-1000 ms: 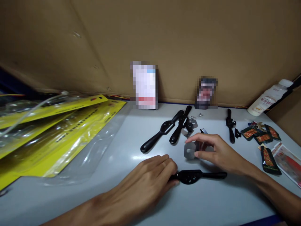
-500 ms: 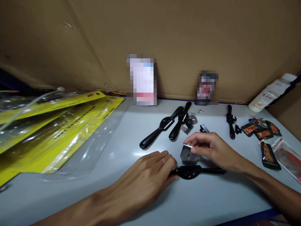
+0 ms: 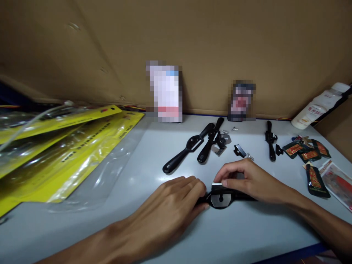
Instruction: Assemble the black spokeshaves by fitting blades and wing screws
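My left hand is closed round the left handle of a black spokeshave, which lies crosswise in front of me. Between the thumb and fingertips of my right hand is the top edge of a flat metal blade. The blade stands in the middle of the spokeshave, its slot showing against the black body. Just beyond my right hand are a black-and-silver cap piece and a small thumbscrew. Two more black spokeshave bodies lie farther back, with loose blades next to them.
Yellow-backed clear packages cover the left side. A smaller spokeshave, keys, several dark packets and a leaning white bottle are at right. Two blurred upright items lean on the cardboard wall.
My right hand has brought the blade down and toward me, from above the spokeshave onto its middle. The cap piece and thumbscrew are now uncovered. My left hand keeps its hold.
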Demonstrator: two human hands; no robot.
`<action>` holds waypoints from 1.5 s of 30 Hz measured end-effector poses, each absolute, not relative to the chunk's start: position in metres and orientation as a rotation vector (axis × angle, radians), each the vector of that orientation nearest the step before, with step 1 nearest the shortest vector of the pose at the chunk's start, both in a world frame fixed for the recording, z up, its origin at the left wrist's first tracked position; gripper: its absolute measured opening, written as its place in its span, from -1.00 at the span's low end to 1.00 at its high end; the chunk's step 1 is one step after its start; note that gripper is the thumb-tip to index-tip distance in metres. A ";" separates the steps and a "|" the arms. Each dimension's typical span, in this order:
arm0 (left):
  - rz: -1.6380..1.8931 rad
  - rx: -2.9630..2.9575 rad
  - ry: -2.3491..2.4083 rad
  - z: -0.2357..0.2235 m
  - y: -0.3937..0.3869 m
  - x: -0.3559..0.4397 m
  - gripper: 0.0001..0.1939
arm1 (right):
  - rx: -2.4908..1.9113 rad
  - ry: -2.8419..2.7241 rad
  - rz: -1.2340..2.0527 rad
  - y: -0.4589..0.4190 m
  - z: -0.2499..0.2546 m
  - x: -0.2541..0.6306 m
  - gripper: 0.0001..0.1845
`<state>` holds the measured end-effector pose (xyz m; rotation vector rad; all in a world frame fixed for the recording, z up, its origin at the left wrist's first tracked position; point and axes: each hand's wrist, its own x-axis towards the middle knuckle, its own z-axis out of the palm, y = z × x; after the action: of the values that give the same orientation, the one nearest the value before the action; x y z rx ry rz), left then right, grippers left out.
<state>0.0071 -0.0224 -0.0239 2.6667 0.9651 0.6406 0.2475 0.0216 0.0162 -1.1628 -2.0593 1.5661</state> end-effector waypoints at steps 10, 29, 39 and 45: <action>0.589 2.655 0.973 -0.025 -0.024 0.005 -0.86 | -1.122 -2.612 1.186 0.007 0.022 0.251 -0.56; 0.630 2.658 0.956 -0.026 -0.023 0.004 -0.85 | -1.079 -2.646 1.083 0.001 0.019 0.251 -0.66; 0.609 2.661 0.961 -0.024 -0.022 0.005 -0.85 | -1.044 -2.664 1.046 0.001 0.019 0.251 -0.69; 0.601 2.644 0.955 -0.025 -0.022 0.004 -0.86 | -1.064 -2.663 1.044 0.001 0.018 0.251 -0.70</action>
<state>0.0043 -0.0219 -0.0249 2.6439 0.9554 0.6011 0.2515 0.0009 0.0178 -1.0643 -2.6626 1.0441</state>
